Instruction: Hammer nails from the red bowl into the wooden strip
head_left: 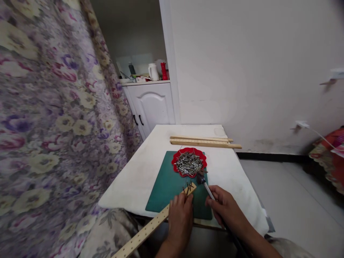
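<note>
Two hands over green mat's (pixel 163 179) near edge, left fingers (pixel 180 199) gripping drilled strip (pixel 150 226), right fingers (pixel 213 201) round hammer (pixel 208 189)

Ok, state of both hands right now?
Left hand: closed on the drilled wooden strip, near the nails.
Right hand: closed around the hammer.

Pale leafy-print clothing (pixel 109 231) over the legs, bare forearms (pixel 251 234)
</note>
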`<state>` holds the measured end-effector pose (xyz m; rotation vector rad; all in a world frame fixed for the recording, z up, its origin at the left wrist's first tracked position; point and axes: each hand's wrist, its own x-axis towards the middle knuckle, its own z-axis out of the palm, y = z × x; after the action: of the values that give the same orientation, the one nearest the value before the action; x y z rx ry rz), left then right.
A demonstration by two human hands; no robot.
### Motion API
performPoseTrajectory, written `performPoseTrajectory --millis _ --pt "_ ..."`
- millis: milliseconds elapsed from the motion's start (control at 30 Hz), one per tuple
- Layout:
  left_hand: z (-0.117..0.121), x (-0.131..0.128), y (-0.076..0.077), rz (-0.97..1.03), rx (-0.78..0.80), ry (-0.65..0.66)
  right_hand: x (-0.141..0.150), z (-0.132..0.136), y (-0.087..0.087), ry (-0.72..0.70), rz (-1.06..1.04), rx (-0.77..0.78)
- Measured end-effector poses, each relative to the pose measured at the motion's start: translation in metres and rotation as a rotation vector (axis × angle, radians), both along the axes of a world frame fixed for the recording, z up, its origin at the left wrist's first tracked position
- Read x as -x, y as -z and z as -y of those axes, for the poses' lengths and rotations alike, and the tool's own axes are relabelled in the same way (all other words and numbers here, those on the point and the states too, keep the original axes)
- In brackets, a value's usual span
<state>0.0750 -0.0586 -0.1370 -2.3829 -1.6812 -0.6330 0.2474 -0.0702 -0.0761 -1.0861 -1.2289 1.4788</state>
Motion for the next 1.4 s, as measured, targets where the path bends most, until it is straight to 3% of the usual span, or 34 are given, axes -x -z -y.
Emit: performPoseTrajectory --millis 133,367,900,1400 --pt "-0.003 0.004 -0.007 0.001 -0.041 0.010 0.000 0.000 0.003 -0.011 -0.011 0.013" --pt "-0.002 0.021 -0.003 0.239 0.028 -0.050 0.004 0.004 0.004 -0.070 -0.040 0.006" --pt "-0.018 0.007 -0.003 0.143 0.164 -0.222 0.009 0.008 0.001 -0.080 -0.004 0.020" --pt "-0.015 0.016 -0.009 0.249 0.246 -0.198 0.025 0.014 -0.004 -0.155 0.031 0.009"
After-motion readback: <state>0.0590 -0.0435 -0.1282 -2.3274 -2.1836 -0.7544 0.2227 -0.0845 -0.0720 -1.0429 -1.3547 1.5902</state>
